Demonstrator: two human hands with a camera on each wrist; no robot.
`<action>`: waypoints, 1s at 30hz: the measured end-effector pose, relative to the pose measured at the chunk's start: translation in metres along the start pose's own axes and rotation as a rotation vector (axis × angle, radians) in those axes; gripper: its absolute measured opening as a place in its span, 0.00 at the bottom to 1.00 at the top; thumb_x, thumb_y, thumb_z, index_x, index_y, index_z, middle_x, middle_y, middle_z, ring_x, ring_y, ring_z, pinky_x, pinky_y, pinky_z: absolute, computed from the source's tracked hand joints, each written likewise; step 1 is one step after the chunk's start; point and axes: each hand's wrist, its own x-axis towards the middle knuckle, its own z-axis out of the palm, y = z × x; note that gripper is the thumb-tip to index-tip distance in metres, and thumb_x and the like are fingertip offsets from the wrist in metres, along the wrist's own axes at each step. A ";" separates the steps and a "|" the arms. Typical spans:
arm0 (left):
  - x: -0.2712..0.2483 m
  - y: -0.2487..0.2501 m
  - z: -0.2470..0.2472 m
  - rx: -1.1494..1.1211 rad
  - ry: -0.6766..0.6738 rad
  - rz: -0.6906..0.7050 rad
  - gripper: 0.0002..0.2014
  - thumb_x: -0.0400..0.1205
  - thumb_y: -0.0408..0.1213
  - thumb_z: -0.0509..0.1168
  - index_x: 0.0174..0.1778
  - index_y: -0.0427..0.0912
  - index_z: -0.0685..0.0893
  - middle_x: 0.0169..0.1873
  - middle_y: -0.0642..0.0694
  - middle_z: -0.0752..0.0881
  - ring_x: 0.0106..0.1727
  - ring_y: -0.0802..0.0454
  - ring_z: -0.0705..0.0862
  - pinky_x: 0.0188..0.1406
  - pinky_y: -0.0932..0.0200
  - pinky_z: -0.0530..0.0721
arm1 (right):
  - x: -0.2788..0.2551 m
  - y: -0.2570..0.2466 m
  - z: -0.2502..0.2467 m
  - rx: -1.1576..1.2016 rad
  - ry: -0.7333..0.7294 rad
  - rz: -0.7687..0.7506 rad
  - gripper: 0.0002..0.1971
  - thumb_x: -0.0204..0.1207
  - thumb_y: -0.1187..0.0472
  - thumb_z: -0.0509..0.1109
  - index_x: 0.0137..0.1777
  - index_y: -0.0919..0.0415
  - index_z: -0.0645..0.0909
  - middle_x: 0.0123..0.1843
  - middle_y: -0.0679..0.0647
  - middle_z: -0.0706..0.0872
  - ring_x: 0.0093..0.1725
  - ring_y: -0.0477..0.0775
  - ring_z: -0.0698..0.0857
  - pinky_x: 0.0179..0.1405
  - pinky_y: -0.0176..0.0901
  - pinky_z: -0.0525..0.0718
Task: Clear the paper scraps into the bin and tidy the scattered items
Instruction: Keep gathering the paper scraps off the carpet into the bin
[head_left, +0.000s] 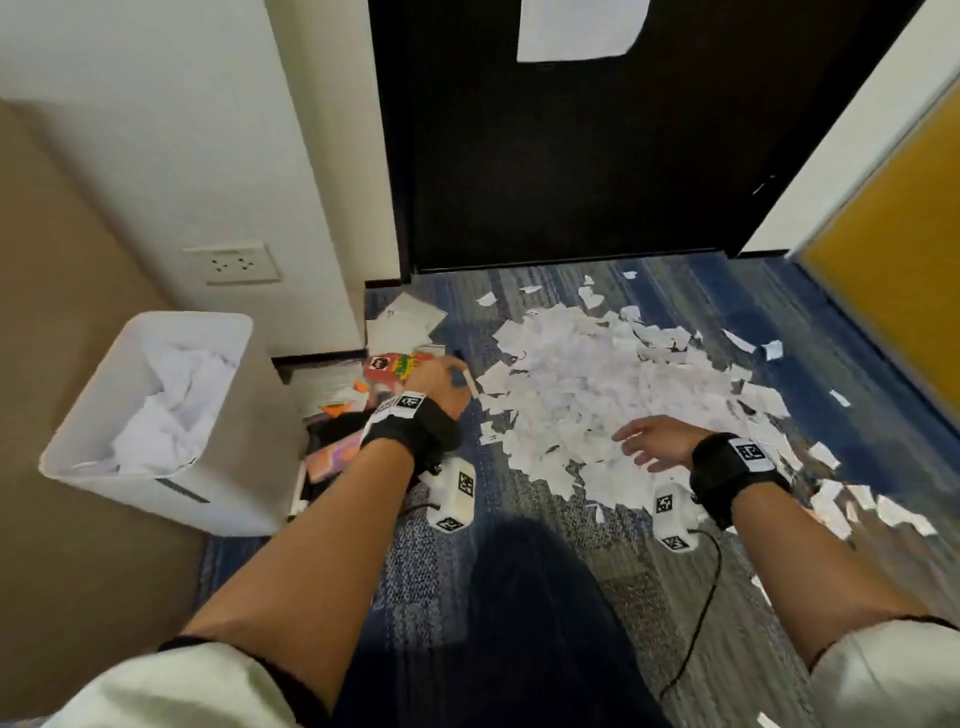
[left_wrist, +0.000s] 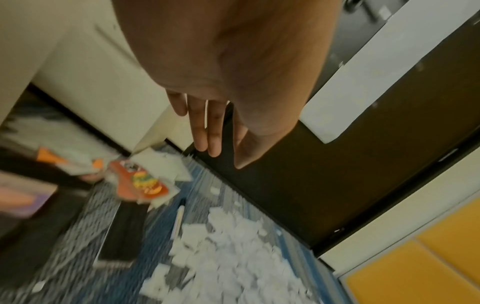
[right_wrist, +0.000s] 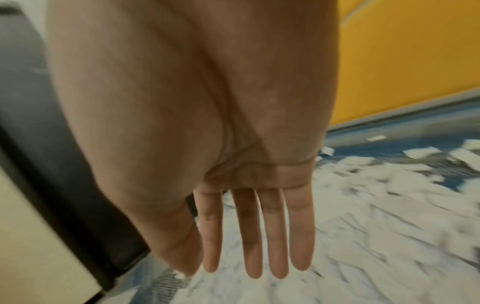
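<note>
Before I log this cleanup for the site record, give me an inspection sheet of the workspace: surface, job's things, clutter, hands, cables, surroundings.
Surface: blue and grey patterned carpet, mostly covered ahead.
Job's things: large heap of paper scraps in front of the door; white bin at left, already holding crumpled paper.
Clutter: colourful booklets, white sheets and a pen by the wall corner.
Hands: left hand over the booklets, fingers straight in the wrist view; right hand open above the scraps; both empty.
Cables: black cable trailing from the right wrist camera.
Surroundings: dark door, wall socket, yellow panel.
</note>
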 end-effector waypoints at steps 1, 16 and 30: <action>0.009 -0.004 0.016 -0.003 -0.039 -0.041 0.18 0.78 0.35 0.66 0.65 0.47 0.83 0.56 0.39 0.87 0.55 0.40 0.85 0.54 0.54 0.83 | 0.011 0.017 0.004 0.047 -0.006 0.031 0.09 0.84 0.63 0.65 0.61 0.60 0.83 0.54 0.59 0.83 0.45 0.55 0.81 0.45 0.45 0.78; 0.125 -0.050 0.145 0.023 -0.222 -0.090 0.20 0.81 0.31 0.67 0.70 0.44 0.81 0.64 0.41 0.85 0.65 0.44 0.83 0.68 0.54 0.78 | 0.181 0.040 0.089 -0.097 -0.026 -0.085 0.46 0.61 0.49 0.87 0.77 0.50 0.65 0.74 0.61 0.66 0.67 0.67 0.77 0.65 0.57 0.79; 0.230 -0.064 0.203 0.140 -0.217 0.152 0.63 0.59 0.67 0.79 0.86 0.57 0.52 0.86 0.43 0.45 0.86 0.39 0.45 0.81 0.34 0.56 | 0.227 0.040 0.095 -0.228 0.047 -0.125 0.46 0.46 0.50 0.92 0.58 0.44 0.62 0.59 0.57 0.69 0.53 0.64 0.76 0.51 0.61 0.83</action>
